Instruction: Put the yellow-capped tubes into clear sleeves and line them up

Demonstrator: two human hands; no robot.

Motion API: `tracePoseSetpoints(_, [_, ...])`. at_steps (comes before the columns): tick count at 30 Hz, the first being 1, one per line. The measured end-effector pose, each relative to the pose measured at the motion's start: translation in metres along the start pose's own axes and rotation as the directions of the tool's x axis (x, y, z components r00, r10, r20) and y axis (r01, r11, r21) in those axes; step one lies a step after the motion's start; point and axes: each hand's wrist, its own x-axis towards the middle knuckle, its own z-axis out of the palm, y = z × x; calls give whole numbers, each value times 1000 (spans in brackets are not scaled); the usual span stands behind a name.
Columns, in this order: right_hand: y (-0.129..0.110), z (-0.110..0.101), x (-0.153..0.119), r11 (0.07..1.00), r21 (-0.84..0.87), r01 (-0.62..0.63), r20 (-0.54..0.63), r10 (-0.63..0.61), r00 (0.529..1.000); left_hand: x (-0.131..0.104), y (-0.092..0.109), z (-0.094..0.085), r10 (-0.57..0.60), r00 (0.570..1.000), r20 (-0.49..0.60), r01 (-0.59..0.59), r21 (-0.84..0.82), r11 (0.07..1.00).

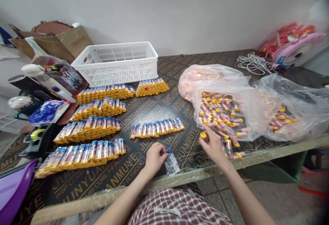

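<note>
Right hand [212, 148] is pinching a yellow-capped tube [203, 135] by the end, just left of the open plastic bag [249, 115]. Left hand [155, 158] has thumb and fingertips closed on a small blue piece [169, 150], right over some clear printed packaging [172, 165] at the near edge of the tabletop [144, 108].

My worry is that near edge: bump the packaging with a wrist and it could slide off. The loose tubes [228, 146] by the right forearm look round enough to roll too, so a careless elbow might send one floorward. The blue piece is tiny, so a weak pinch could drop it. Reaching far could also topple the blue-topped row [158, 128].

Pose-wise, both forearms come in low from the near side, hands apart, fingers curled, right index poking out a bit.
</note>
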Motion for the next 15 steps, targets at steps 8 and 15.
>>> tracePoseSetpoints(8, [-60,18,-33,849,502,-164,48,162,986,17,12,-14,-334,934,129,319,-723,612])
tracePoseSetpoints(15, [-65,22,-38,825,546,-147,51,142,989,2,6,-11,-110,987,119,107,32,994])
